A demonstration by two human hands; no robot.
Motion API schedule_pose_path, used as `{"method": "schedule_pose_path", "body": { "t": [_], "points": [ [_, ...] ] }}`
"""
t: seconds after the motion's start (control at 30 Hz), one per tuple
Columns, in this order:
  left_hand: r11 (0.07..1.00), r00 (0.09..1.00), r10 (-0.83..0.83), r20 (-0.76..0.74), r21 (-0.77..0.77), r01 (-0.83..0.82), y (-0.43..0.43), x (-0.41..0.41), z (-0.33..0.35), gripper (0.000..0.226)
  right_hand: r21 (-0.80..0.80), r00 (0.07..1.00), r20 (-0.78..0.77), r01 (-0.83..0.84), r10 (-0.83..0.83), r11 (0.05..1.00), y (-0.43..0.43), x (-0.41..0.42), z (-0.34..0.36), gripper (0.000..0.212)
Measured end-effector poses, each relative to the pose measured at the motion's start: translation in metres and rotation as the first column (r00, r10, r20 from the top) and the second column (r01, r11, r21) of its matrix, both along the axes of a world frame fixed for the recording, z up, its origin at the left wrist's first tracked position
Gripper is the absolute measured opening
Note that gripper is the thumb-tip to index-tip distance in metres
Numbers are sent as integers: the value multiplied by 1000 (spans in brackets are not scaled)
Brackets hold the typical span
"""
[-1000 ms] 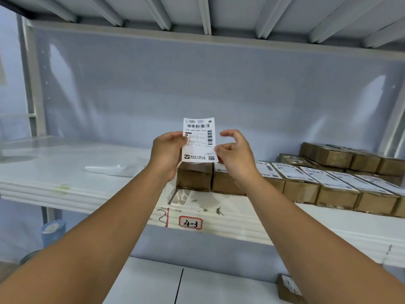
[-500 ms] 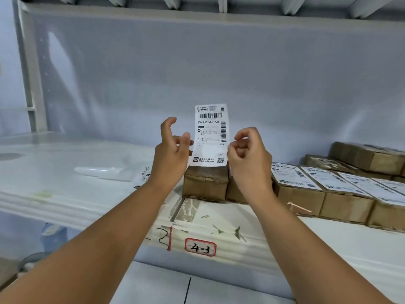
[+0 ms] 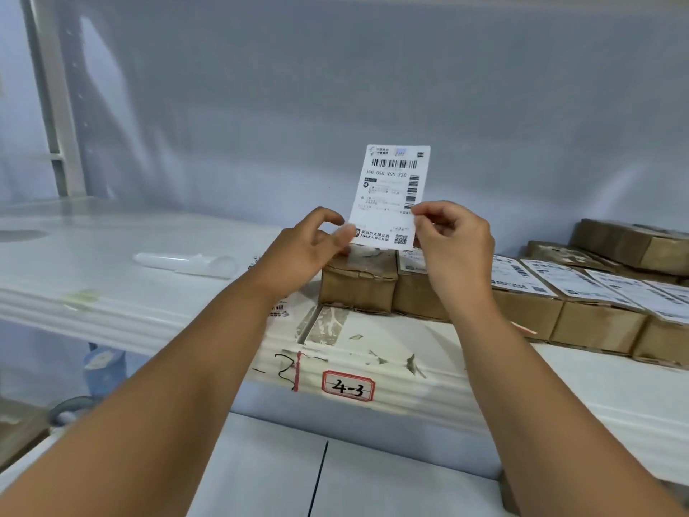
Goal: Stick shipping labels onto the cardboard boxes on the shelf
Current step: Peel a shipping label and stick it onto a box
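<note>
A white shipping label with barcodes stands upright in the air above the shelf. My right hand pinches its right edge between thumb and forefinger. My left hand pinches its lower left corner. Directly below sits a bare brown cardboard box with no label on top, at the left end of a row. The boxes to its right carry white labels on their tops.
The white shelf has a red-framed tag reading 4-3 on its front edge. A clear plastic piece lies to the left, and more label sheets show under my left forearm. More boxes are stacked at the back right.
The view has moved closer to the shelf. My left hand's fingers, spread a moment ago, have closed onto the label's lower left corner. The label stays upright between both hands.
</note>
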State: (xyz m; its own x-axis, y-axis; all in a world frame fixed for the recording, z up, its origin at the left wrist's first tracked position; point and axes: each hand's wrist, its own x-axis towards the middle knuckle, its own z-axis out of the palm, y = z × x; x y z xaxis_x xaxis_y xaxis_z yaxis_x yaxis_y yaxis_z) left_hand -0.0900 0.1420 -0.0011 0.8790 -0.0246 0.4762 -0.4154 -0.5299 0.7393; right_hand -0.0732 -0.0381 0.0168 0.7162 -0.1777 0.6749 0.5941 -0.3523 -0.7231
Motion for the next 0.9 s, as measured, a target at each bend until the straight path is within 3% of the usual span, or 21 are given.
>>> {"method": "schedule_pose_path", "body": {
  "t": [0.23, 0.5, 0.77, 0.9],
  "points": [
    [982, 1000, 4, -10, 191, -2, -3, 3, -5, 70, -80, 999, -25, 34, -36, 996, 1, 2, -1, 19],
    [988, 1000, 1, -11, 154, 0, -5, 7, -7, 81, -144, 993, -87, 64, -77, 988, 0, 9, -4, 15],
    [992, 1000, -2, -19, 129, 4, -6, 10, -8, 85, -64, 987, -160, 4, -15, 998, 0, 12, 4, 24],
    [996, 1000, -10, -7, 86, 10, -5, 12, -9, 82, -14, 956, -283, -90, 82, 996, 5, 20, 22, 22]
  ]
}}
